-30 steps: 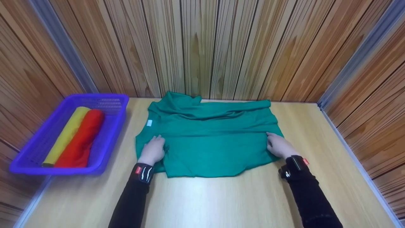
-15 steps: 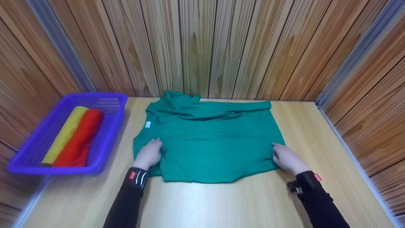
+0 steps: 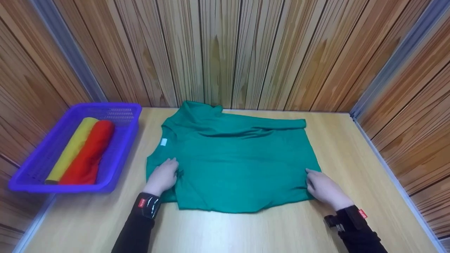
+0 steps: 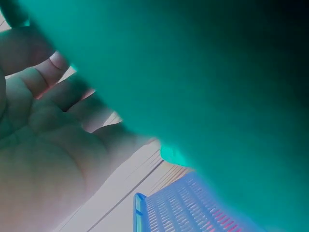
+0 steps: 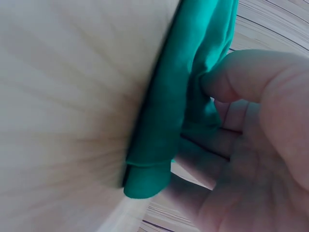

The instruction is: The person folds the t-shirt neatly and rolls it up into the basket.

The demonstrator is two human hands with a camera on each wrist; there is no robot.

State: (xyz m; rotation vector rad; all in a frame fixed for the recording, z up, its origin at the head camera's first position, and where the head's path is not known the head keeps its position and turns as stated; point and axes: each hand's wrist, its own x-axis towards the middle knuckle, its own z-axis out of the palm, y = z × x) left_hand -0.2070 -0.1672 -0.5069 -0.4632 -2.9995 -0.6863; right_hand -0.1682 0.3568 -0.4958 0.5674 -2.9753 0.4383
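A green shirt (image 3: 239,165) lies across the table with its collar end to the left, where a small white label (image 3: 164,142) shows. My left hand (image 3: 163,176) pinches the cloth near that end, and creases run out from its fingertips. In the left wrist view, green cloth covers much of the picture and hides the fingertips. At the hem on the right, my right hand (image 3: 325,188) grips the shirt's edge. The right wrist view shows the thumb (image 5: 231,79) pressing a gathered fold of the cloth against the fingers.
To the left stands a purple basket (image 3: 128,151) with perforated walls. It holds a yellow roll of cloth (image 3: 72,149) and a red roll of cloth (image 3: 88,154) side by side. Wood-panelled walls (image 3: 225,52) close off the table's back and sides.
Both hands have drawn the shirt's near side toward me, the right hand also drifting right. The near edge sits lower, and the far right corner has shifted slightly down and right.
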